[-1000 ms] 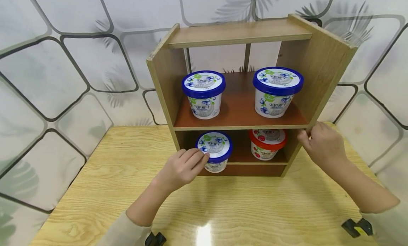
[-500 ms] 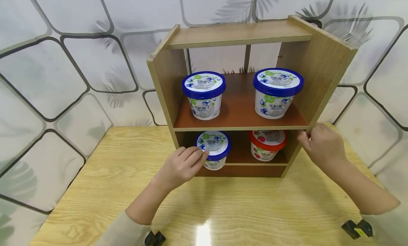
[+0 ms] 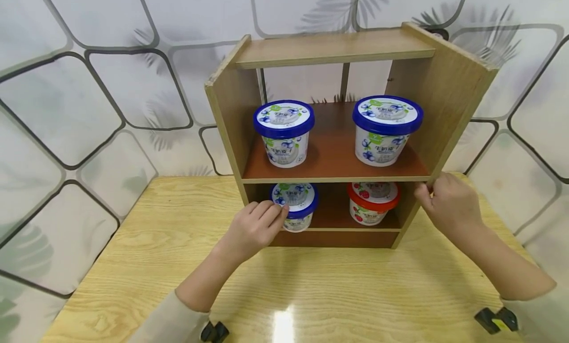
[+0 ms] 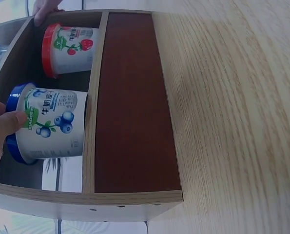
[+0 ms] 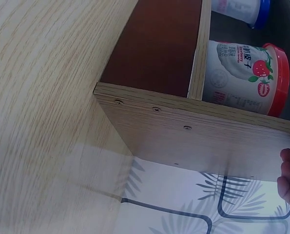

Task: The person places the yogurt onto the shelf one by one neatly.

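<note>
My left hand (image 3: 255, 229) grips a white tub with a blue lid (image 3: 299, 197) by its lid, at the left of the small wooden shelf unit's lower level. In the left wrist view, thumb and fingers hold the lid of this blueberry tub (image 4: 57, 124); its base is at the shelf board's front edge. Whether it bears on the board I cannot tell. My right hand (image 3: 453, 202) holds the front edge of the shelf unit's right side panel (image 3: 462, 96), just under the middle board; part of its grip is hidden.
On the lower level at the right stands a red-lidded strawberry tub (image 3: 374, 202). Two more blue-lidded tubs, a left one (image 3: 284, 133) and a right one (image 3: 386, 130), stand on the upper level. The unit rests on a wood-grain table (image 3: 338, 288) before a patterned backdrop (image 3: 133, 91).
The blue-lidded tub in my left hand has moved slightly back, up and left in the head view, further into the lower level. My right hand keeps its hold on the side panel.
</note>
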`<action>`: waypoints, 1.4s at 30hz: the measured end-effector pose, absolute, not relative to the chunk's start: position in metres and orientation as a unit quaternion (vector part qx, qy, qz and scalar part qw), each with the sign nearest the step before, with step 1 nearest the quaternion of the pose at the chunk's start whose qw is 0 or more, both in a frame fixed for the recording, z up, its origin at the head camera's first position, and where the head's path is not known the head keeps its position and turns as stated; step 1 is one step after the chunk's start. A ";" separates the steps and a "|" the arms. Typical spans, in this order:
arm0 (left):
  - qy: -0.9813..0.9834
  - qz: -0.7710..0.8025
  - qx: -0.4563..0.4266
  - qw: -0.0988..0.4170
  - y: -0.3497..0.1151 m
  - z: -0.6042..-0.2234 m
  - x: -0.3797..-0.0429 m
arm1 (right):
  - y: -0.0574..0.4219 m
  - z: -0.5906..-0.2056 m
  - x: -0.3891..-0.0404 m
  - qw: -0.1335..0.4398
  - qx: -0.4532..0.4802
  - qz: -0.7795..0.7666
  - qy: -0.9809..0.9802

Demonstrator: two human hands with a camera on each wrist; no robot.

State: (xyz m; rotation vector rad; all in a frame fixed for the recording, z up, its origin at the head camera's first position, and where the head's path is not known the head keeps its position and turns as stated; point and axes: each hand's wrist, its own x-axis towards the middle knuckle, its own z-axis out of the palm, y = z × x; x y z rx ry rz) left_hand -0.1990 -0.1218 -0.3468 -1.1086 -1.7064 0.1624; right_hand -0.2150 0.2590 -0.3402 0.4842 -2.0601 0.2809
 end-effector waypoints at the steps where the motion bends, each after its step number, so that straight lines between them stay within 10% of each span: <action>1: -0.717 0.067 -0.460 0.520 -0.122 -0.347 -0.199 | 0.259 -0.341 -0.215 0.483 0.199 0.116 -0.845; 42: -0.707 -0.057 -0.466 0.529 -0.120 -0.339 -0.197 | 0.262 -0.333 -0.204 0.397 0.207 0.123 -0.886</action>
